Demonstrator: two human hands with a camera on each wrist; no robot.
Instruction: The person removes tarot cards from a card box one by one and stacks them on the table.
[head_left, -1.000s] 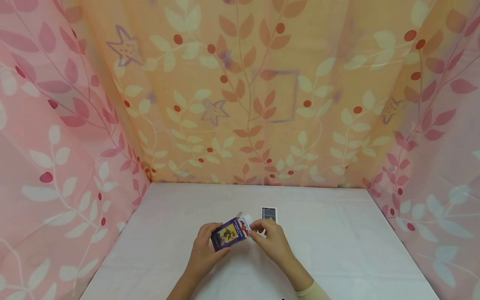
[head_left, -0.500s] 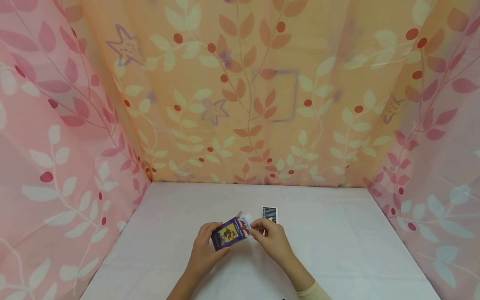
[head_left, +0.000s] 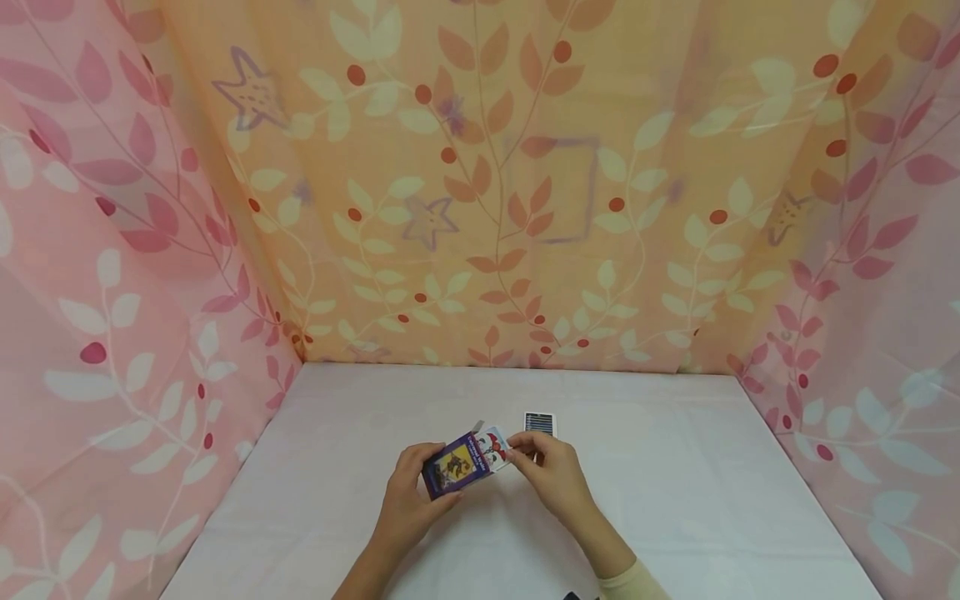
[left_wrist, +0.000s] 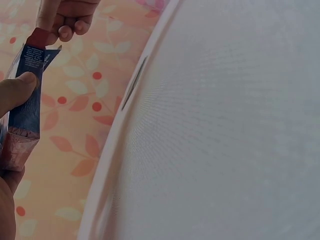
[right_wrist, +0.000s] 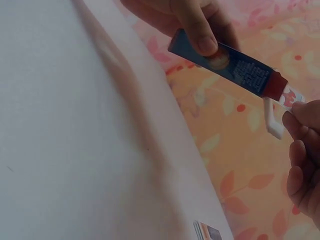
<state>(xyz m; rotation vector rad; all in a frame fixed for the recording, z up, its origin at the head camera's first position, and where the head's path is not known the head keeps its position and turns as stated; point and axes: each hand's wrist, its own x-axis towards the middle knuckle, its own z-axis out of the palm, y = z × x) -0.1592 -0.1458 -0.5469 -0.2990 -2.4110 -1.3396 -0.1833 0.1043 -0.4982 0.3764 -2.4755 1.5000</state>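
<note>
My left hand (head_left: pixel 408 492) grips a purple card box (head_left: pixel 454 468) by its two sides, above the table. The box has a yellow picture on its front and an open end tilted up to the right. From that end sticks a white card (head_left: pixel 493 447) with red print; whether more cards come with it I cannot tell. My right hand (head_left: pixel 553 479) pinches the card's outer edge between thumb and forefinger. In the right wrist view, the box (right_wrist: pixel 227 65) is seen edge-on, its white flap (right_wrist: pixel 272 120) hanging loose.
A dark, striped card-like piece (head_left: pixel 539 423) lies on the white table (head_left: pixel 337 417), behind my right hand. Flowered curtains (head_left: pixel 495 183) enclose the back and both sides. A small black object (head_left: pixel 572 596) shows at the bottom edge.
My right hand has moved slightly up and right, drawing the white card further out of the box. My left hand and the box have hardly moved.
</note>
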